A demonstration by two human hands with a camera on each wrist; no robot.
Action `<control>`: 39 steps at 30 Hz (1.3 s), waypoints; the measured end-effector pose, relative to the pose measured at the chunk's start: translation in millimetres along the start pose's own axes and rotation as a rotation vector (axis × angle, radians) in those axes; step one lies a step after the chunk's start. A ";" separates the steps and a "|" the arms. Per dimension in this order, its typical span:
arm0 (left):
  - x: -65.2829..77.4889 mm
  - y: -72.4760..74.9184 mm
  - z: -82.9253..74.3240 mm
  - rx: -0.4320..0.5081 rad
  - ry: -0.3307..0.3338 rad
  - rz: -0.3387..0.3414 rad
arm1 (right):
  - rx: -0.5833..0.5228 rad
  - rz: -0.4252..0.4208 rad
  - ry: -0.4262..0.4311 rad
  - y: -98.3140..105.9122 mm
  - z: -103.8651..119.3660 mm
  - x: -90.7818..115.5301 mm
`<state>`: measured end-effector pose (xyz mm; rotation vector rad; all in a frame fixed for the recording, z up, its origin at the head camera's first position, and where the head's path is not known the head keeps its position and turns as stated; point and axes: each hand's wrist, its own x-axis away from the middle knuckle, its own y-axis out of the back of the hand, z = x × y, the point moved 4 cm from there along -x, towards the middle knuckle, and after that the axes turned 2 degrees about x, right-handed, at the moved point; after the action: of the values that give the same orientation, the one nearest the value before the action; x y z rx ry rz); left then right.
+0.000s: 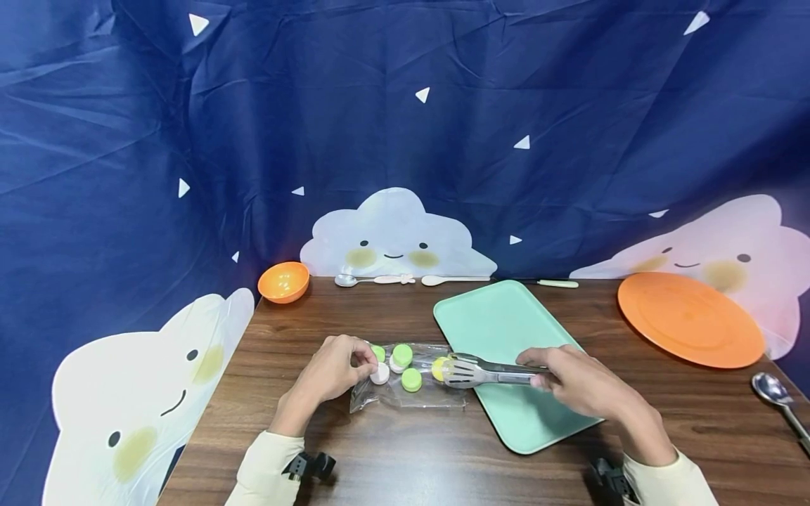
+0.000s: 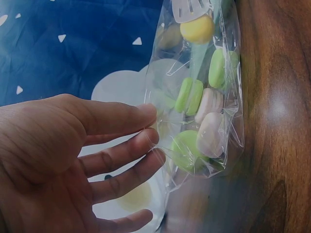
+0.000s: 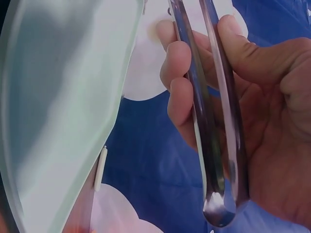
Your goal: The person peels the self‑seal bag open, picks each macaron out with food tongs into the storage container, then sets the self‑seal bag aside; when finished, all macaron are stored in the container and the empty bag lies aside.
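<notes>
My right hand (image 1: pixel 585 379) grips metal tongs (image 3: pixel 206 116), fingers on one arm and thumb on the other. The slotted tongs' head is at the right end of a clear plastic bag (image 1: pixel 430 399), by a yellow macaron (image 2: pixel 197 29); whether it pinches that macaron I cannot tell. Several green and pale pink macarons lie in the bag, among them a green macaron (image 1: pixel 411 380) and a pale macaron (image 2: pixel 210 135). With thumb and fingertips my left hand (image 1: pixel 335 369) pinches the bag's edge at its left end.
A mint green tray (image 1: pixel 531 429) lies under the tongs. At the back left stands an orange bowl (image 1: pixel 284 283); an orange plate (image 1: pixel 690 320) is at the back right. Along the back edge lie a spoon (image 1: pixel 346 280) and other utensils. A metal spoon (image 1: pixel 770 388) lies far right.
</notes>
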<state>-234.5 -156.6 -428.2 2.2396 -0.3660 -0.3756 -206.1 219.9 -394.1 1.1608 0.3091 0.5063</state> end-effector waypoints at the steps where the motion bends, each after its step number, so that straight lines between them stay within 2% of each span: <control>1: 0.0 0.0 -0.2 0.000 0.000 0.001 | 0.001 -0.001 -0.004 0.3 -0.9 0.3; 18: 0.3 1.7 -3.7 0.002 0.014 -0.008 | 0.003 -0.004 -0.032 6.4 -11.3 7.2; 25: 1.2 2.2 -4.0 0.000 0.023 -0.007 | -0.049 0.007 -0.049 7.9 -15.0 8.9; 39: 1.0 1.7 -3.8 0.003 0.010 -0.011 | -0.079 -0.037 -0.033 17.1 -24.0 14.7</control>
<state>-232.4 -155.5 -424.7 2.2465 -0.3490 -0.3697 -209.0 252.0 -386.9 1.0835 0.2792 0.4624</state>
